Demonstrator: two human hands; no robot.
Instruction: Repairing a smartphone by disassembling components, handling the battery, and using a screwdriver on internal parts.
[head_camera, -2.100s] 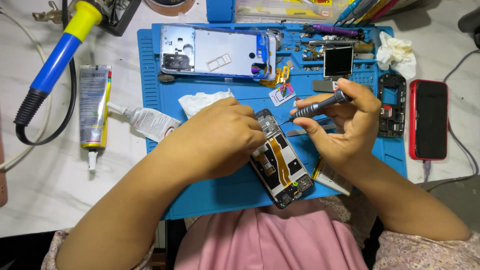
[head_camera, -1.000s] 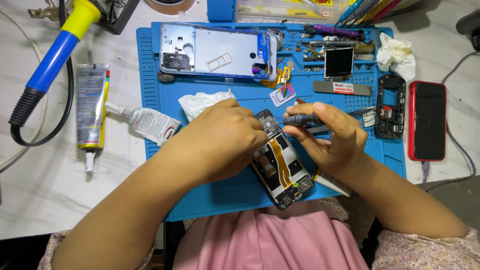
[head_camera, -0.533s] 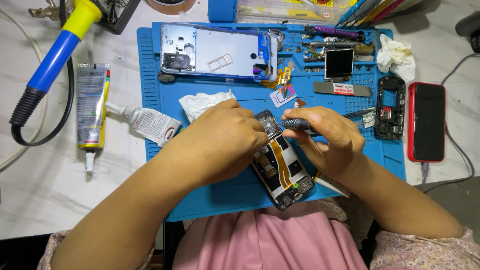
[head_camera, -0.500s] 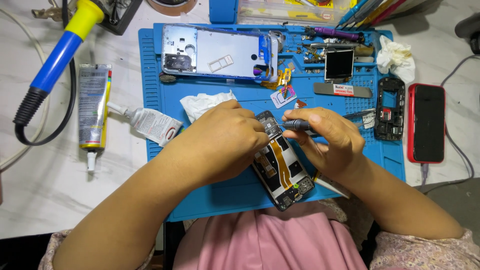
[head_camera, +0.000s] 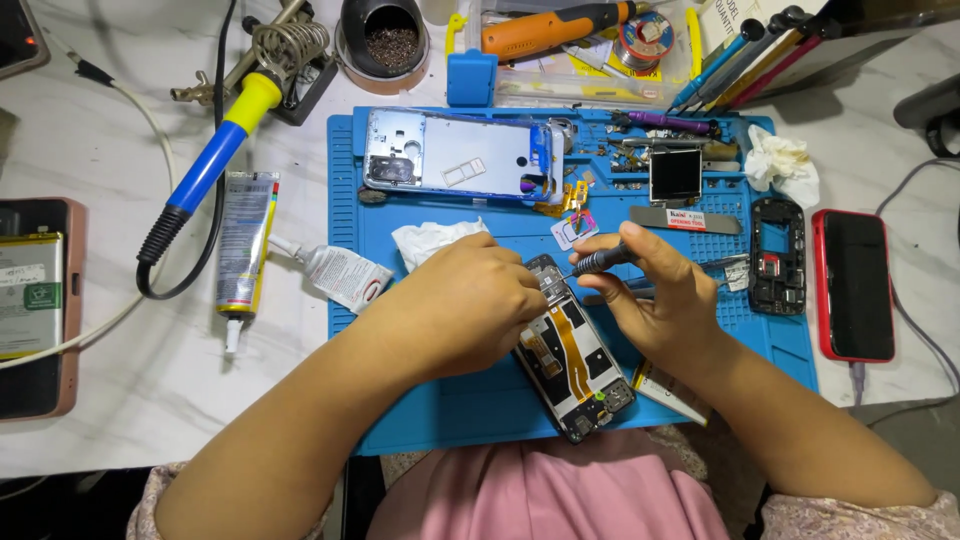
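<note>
An opened phone (head_camera: 574, 362) with bare boards and an orange flex strip lies tilted on the blue work mat (head_camera: 440, 410). My left hand (head_camera: 468, 305) grips its upper left edge and holds it down. My right hand (head_camera: 655, 298) pinches a small dark screwdriver (head_camera: 600, 260), with the tip at the top end of the phone. Fingers of both hands hide the top of the phone.
On the mat lie a blue phone frame (head_camera: 455, 156), a white tissue (head_camera: 425, 240), a small square screen (head_camera: 676, 174), a metal pry tool (head_camera: 685, 219) and a black housing (head_camera: 777, 255). A red phone (head_camera: 853, 285), glue tubes (head_camera: 245, 250) and a soldering iron (head_camera: 210, 170) surround it.
My right hand turned the screwdriver from pointing down-left to lying flatter, its tip kept at the phone's top. My left hand stayed on the phone.
</note>
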